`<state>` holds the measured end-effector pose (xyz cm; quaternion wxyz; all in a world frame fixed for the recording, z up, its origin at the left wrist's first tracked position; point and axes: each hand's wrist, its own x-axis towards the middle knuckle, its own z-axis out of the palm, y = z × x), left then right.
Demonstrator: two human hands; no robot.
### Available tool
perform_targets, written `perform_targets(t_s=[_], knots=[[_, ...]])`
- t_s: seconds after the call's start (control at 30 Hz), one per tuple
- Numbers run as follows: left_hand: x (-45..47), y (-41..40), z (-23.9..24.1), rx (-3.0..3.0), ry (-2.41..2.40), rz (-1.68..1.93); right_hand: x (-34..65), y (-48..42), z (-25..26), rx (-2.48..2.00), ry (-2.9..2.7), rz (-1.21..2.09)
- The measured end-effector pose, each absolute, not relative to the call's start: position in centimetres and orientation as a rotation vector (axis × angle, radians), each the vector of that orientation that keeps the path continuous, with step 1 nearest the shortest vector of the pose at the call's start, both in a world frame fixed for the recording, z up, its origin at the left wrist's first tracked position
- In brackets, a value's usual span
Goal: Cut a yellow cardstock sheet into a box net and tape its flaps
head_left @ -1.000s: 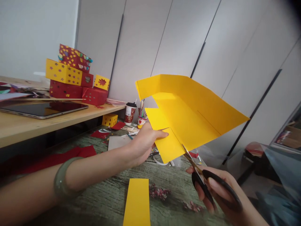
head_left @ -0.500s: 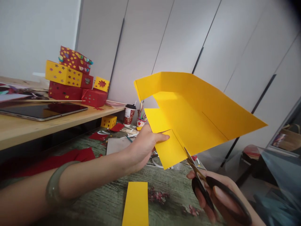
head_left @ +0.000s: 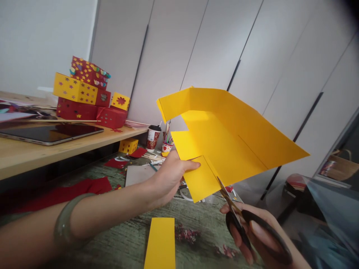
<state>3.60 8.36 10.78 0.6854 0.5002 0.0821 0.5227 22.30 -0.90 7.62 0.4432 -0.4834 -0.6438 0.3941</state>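
Note:
My left hand (head_left: 171, 177) pinches a large sheet of yellow card (head_left: 221, 142) near a cut flap, thumb on top; the other fingers are partly hidden behind it. The card is creased, with its far edge folded up and a notch at its left side. In my right hand (head_left: 258, 231) is a pair of black-handled scissors (head_left: 234, 209), thumb and fingers through the loops. Their blade tips meet the card's lower edge beside a drawn line. Below lies a yellow card strip (head_left: 161, 244) on the dark green patterned table (head_left: 117, 239).
On the wooden shelf (head_left: 129, 139) at left are stacked red and yellow decorated boxes (head_left: 75, 87) and a tablet (head_left: 53, 133). A lidded paper cup (head_left: 153, 138), a pen holder (head_left: 167, 147), red paper (head_left: 92, 186) and scraps lie behind my left arm.
The card has shifted slightly left, its right corner most. My right hand and the scissors have moved slightly left with it. Both grips stay the same.

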Motion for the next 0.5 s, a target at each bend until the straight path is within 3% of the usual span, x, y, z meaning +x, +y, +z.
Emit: perform_targets(t_s=[0.5], knots=[[3.6, 7.86, 11.08, 1.104, 0.208, 1.18, 23.37, -0.98, 7.37, -1.315, -1.652, 0.899]])
